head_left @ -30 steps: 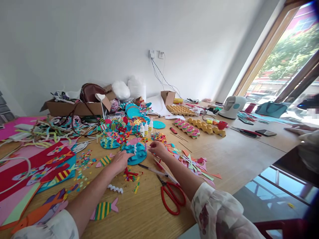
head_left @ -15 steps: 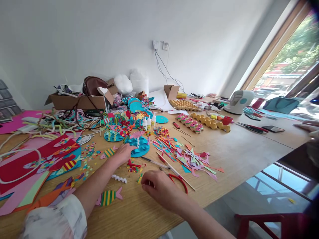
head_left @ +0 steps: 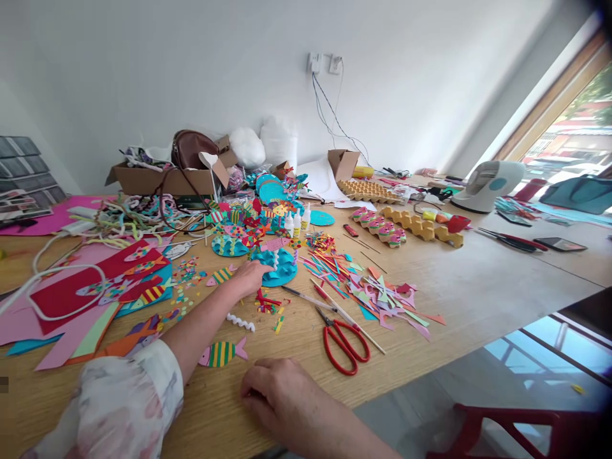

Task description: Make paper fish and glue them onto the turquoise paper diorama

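Note:
My left hand (head_left: 254, 278) reaches out to a blue round craft base (head_left: 282, 275) with a wavy top. Its fingers are closed on the near left side of that base. A white twisted strip stands up from the base below a pink paper fish (head_left: 275, 244). Low in the view, my right hand (head_left: 275, 389) is curled close over the tabletop, and what its fingers hold, if anything, is hidden. Just beyond it lies a striped paper fish (head_left: 222, 354), and to its right are red-handled scissors (head_left: 347, 344). A white wavy strip (head_left: 240, 322) lies between my hands.
Paper scraps (head_left: 382, 293) spread right of the base, with a pen (head_left: 308, 298) and a thin stick nearby. Glue bottles (head_left: 297, 223) stand behind. Egg-carton strips (head_left: 406, 224) lie farther right. Coloured sheets (head_left: 90, 287) and paper fish cover the left side. A red stool (head_left: 511, 421) stands below.
My right hand has drawn back toward me and left, uncovering the scissors. My left hand stays at the blue base. The whole view has shifted a little.

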Demonstrator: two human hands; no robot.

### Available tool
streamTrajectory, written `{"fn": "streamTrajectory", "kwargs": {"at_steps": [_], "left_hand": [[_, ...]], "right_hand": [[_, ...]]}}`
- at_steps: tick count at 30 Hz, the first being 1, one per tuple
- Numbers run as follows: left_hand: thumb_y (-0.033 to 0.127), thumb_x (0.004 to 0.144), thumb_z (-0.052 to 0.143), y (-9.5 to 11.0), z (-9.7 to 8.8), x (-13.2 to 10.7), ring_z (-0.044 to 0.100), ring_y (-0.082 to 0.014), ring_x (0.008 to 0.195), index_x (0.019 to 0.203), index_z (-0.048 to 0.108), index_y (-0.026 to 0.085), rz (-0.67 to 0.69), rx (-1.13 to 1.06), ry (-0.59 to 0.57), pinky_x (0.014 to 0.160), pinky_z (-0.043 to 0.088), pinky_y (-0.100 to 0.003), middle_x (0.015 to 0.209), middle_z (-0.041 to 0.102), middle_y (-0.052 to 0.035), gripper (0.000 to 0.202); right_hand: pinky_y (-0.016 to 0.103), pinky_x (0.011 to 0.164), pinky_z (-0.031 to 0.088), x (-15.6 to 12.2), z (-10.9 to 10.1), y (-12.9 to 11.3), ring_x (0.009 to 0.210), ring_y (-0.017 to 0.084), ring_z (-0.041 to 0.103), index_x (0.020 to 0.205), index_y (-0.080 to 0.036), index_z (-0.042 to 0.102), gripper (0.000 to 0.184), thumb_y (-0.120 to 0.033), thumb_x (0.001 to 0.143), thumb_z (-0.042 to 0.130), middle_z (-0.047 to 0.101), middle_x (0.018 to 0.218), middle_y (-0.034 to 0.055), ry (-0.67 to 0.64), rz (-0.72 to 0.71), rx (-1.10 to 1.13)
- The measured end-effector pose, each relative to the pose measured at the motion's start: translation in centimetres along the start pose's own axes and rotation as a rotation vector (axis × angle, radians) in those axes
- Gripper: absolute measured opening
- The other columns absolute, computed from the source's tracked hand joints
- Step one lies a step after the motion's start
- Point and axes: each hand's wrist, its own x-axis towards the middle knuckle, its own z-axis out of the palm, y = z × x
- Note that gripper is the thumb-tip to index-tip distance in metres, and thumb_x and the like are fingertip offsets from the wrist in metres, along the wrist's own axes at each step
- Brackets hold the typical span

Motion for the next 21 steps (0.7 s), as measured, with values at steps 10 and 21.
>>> {"fn": "streamTrajectory", "kwargs": {"at_steps": [10, 21], "left_hand": [[0.003, 0.076, 0.041, 0.3, -0.3, -0.2, 0.057, -0.0205, 0.095, 0.117, 0.058, 0.031, 0.0, 0.031, -0.006, 0.078, 0.042, -0.026, 0.1, 0.064, -0.0056, 0.052], [0.002, 0.076, 0.039, 0.5, -0.5, -0.4, 0.057, -0.0222, 0.096, 0.118, 0.057, 0.033, -0.002, 0.027, -0.01, 0.078, 0.043, -0.028, 0.098, 0.064, -0.0065, 0.054]], "right_hand": [[0.016, 0.067, 0.04, 1.4, 2.1, 0.5, 0.073, 0.012, 0.059, 0.08, -0.018, 0.063, 0.014, -0.012, 0.076, 0.052, 0.067, 0.08, 0.0021, 0.025, -0.022, 0.068], [0.013, 0.059, 0.037, 1.4, 3.4, 1.8, 0.064, 0.008, 0.054, 0.075, -0.017, 0.066, 0.016, -0.008, 0.07, 0.053, 0.063, 0.069, -0.0008, 0.131, 0.098, 0.265]]}}
